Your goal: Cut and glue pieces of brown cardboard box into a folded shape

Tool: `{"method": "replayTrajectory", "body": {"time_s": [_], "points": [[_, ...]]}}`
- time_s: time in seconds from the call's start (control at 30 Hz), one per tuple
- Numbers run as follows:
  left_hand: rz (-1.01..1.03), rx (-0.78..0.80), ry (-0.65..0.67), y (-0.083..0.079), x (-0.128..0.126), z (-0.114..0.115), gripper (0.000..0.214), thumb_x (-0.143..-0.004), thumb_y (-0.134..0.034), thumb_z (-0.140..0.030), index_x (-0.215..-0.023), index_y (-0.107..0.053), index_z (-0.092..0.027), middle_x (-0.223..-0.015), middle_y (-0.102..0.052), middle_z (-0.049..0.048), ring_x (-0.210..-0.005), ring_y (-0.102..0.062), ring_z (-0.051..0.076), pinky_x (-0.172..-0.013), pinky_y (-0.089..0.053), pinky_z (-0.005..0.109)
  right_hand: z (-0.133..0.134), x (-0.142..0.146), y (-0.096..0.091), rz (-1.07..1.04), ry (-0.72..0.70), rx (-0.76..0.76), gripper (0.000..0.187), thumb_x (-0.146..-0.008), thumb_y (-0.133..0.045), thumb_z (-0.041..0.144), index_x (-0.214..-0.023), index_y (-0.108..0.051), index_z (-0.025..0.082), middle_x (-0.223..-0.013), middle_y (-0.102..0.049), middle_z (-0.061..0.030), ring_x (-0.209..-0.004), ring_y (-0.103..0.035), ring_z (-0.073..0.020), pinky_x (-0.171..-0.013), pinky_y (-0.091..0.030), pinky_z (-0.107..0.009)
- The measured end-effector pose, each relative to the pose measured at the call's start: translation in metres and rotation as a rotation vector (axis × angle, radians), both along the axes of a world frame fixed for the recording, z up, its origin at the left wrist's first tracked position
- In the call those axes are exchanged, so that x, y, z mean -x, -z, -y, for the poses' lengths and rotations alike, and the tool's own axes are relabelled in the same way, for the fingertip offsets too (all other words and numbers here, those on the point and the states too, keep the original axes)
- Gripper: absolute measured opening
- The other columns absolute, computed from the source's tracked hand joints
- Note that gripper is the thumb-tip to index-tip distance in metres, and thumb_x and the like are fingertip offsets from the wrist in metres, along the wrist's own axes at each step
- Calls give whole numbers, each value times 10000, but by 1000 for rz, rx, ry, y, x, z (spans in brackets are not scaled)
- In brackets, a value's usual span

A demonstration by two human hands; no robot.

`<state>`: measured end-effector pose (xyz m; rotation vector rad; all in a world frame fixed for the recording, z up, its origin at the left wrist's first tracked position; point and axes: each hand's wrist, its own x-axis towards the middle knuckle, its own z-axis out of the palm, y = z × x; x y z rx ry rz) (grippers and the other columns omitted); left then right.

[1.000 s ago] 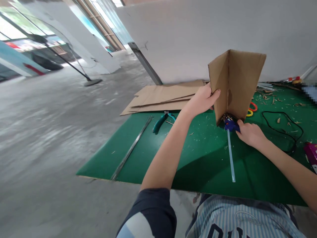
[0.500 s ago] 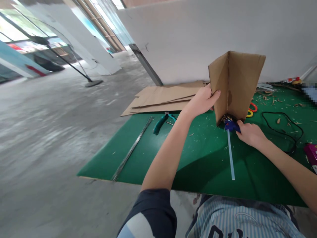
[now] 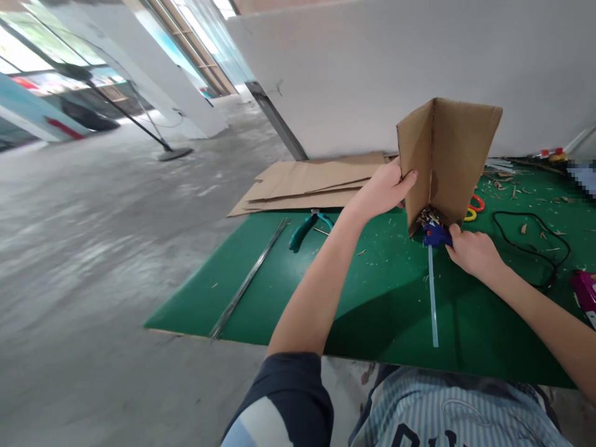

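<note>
A piece of brown corrugated cardboard (image 3: 449, 158), folded into an upright V, stands on the green mat with its open side facing me. My left hand (image 3: 382, 194) grips its left outer edge. My right hand (image 3: 472, 253) holds a blue hot glue gun (image 3: 435, 235) at the cardboard's lower corner, and most of the tool is hidden by my fingers and the cardboard. A clear glue stick (image 3: 433, 298) runs from the gun towards me. Dark, speckled debris (image 3: 428, 216) sits in the bottom of the fold.
The green cutting mat (image 3: 372, 298) holds flat cardboard sheets (image 3: 302, 186), teal-handled pliers (image 3: 302, 231), a long metal strip (image 3: 249, 279), red-and-yellow handles (image 3: 472, 208), a black cable (image 3: 531, 245), a pink object (image 3: 584, 292) and scattered shavings. Concrete floor lies left.
The folded cardboard has tilted slightly to the right. My hands and the glue gun have shifted only a little with it.
</note>
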<state>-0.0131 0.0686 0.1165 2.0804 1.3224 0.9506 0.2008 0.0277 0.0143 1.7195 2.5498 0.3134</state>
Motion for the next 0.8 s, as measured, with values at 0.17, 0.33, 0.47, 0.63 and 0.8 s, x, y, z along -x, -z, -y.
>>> {"method": "replayTrajectory", "body": {"time_s": [0.17,0.33,0.47,0.63,0.8], "points": [[-47,-110,-34,1,0,-4,177,-925,-412,-313,-906,-520,-174,-862,-634,73,-739,-631,178,-644,-523,307,-2,-5,1,1,-32,-64,323,-898,-429,318,-1152,-497,131,-804,-704,-105,-682,-684,-283,-529,-373,-304],[95,-182,-111,6,2,-12,143,-894,-507,-293,-822,-552,-178,-799,-626,76,-925,-618,232,-842,-492,366,-9,-19,0,-35,-122,-169,464,-892,-435,333,-1312,-461,139,-857,-716,-99,-671,-673,-246,-522,-332,-294],[314,-154,-157,11,8,-19,142,-890,-534,-315,-847,-572,-185,-756,-605,60,-1008,-620,269,-892,-499,409,-16,-41,-1,-137,-190,-307,484,-855,-468,330,-1306,-493,156,-889,-717,-87,-719,-675,-245,-525,-335,-294],[552,-33,-256,14,21,-32,167,-896,-487,-323,-972,-554,-189,-816,-630,53,-897,-672,265,-804,-559,471,-22,-58,-7,-513,-61,-451,463,-828,-477,322,-1265,-498,172,-1028,-696,-107,-900,-666,-255,-690,-461,-315],[674,75,-354,15,32,-39,179,-873,-464,-274,-1005,-541,-181,-920,-659,74,-874,-688,245,-771,-581,476,-33,-57,-13,-697,199,-410,655,-822,-494,407,-1387,-330,119,-1224,-582,-194,-1033,-608,-300,-791,-493,-385]]}}
